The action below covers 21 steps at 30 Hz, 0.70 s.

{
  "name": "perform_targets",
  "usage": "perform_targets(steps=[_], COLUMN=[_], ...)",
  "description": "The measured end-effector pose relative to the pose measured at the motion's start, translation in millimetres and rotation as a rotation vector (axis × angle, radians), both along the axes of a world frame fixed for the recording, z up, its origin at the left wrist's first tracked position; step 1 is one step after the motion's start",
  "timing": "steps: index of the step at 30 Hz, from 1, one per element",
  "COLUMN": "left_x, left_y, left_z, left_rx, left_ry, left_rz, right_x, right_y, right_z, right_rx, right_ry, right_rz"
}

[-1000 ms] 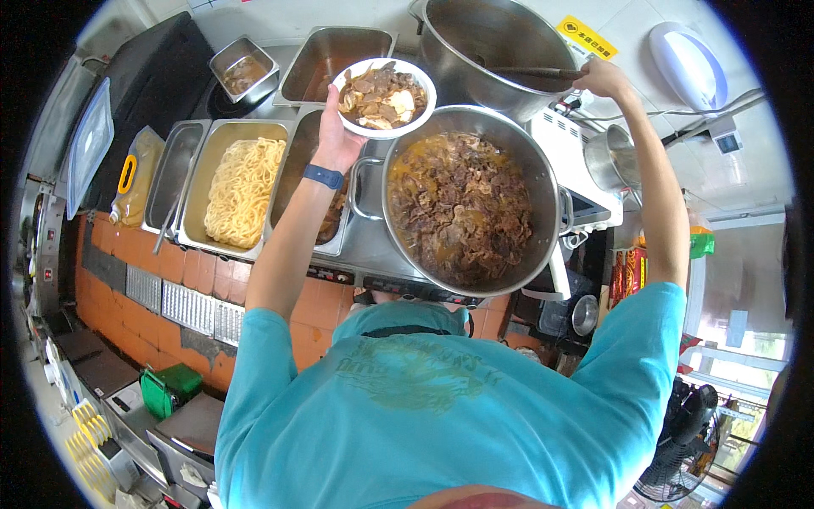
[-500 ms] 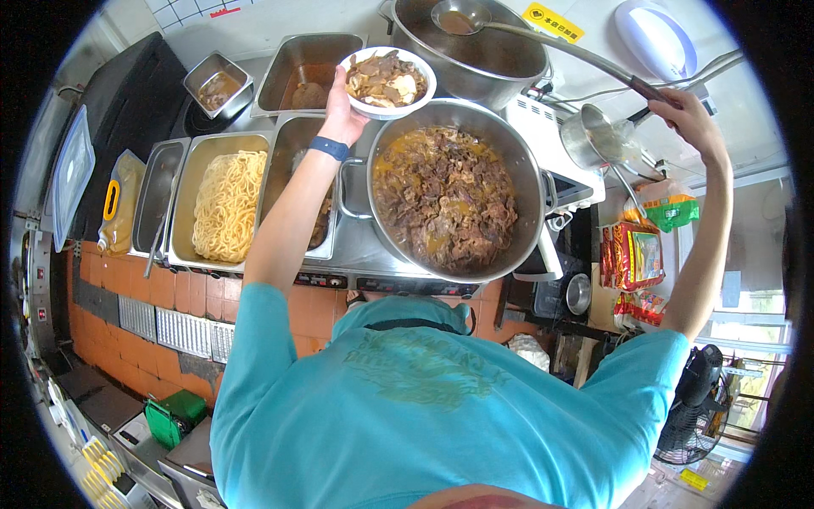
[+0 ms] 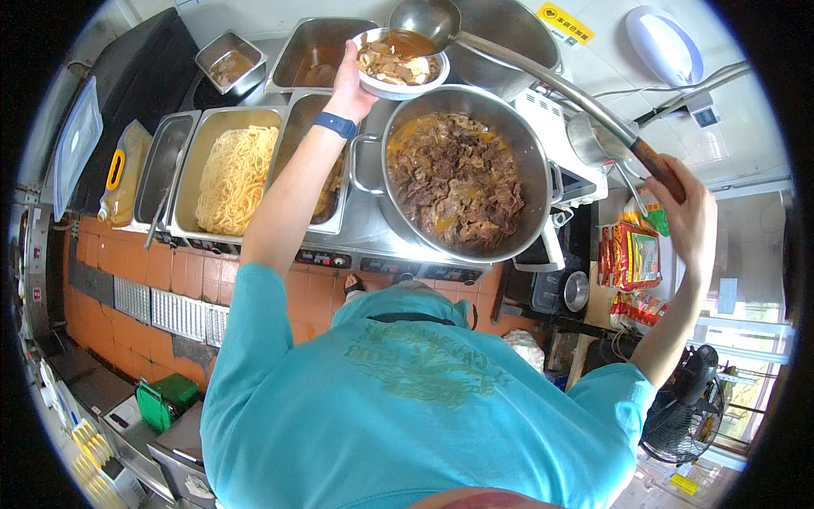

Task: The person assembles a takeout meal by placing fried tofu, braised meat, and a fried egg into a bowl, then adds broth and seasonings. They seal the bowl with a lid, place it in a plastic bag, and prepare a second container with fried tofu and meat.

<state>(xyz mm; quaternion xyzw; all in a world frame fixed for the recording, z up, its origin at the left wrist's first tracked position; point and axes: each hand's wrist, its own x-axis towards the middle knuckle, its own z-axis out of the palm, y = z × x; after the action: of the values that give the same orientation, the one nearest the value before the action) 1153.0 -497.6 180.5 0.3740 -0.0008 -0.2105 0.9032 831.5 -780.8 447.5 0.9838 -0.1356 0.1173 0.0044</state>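
Bowl (image 3: 400, 66) of meat: gripped in left hand (image 3: 352, 81). Ladle (image 3: 543, 75): right hand (image 3: 688, 210) clamped on handle, scoop touching bowl rim, above pot (image 3: 462, 174).

Hands (image 3: 688, 212): two
Bowl (image 3: 400, 64): one
Ladle (image 3: 424, 19): one
Round pots (image 3: 458, 174): two
Rectangular trays (image 3: 231, 174): five
Fan (image 3: 691, 407): one
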Motion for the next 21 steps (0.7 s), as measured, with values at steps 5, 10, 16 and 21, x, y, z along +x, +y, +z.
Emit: perform_targets(steps=[5, 10, 16, 21], left_x=[-1, -1, -19, -81], left_y=[9, 5, -1, 19], left_z=[-8, -22, -10, 9], left_rx=[-0.025, -0.042, -0.087, -0.250], left_ry=[0.010, 0.028, 0.040, -0.020], left_rz=[0.012, 0.052, 0.117, 0.312], right_x=[-15, 4, 34, 120], right_y=[20, -27, -133, -252], right_z=[-13, -9, -2, -27], right_rx=[-0.099, 0.292, 0.795, 0.386], right_ry=[-0.105, 0.022, 0.179, 0.123], right_rz=[0.037, 0.027, -0.045, 0.057])
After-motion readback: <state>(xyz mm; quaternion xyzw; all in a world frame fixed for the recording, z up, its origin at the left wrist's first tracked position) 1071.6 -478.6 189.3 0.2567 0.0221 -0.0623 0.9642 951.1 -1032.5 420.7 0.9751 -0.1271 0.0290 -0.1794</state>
